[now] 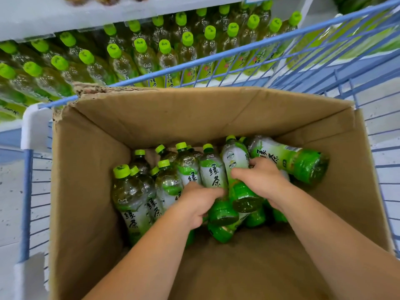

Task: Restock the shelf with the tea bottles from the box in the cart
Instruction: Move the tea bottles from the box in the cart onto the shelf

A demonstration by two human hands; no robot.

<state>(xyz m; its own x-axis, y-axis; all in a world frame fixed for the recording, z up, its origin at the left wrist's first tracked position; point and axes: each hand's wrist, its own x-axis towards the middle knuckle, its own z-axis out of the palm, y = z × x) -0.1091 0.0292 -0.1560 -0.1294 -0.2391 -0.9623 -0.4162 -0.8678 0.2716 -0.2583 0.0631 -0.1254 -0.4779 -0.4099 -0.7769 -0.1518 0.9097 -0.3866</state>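
**Arms (324, 230) down in box (97, 169), one bottle each**

Left hand (194, 204) grips bottle (213, 174) mid-body; right hand (264, 180) wraps next one (234, 156). Others (138, 202) heaped on box floor, in cart (194, 61). Look full: heavyish, slick labels, thin walls. Take waist, not cap.

The box (91, 191) is walled by tall cardboard, open above. Its near floor is left bare; the far end is crowded with bottles (212, 172). The shelf (65, 20) is fenced by the cart rim (216, 57).
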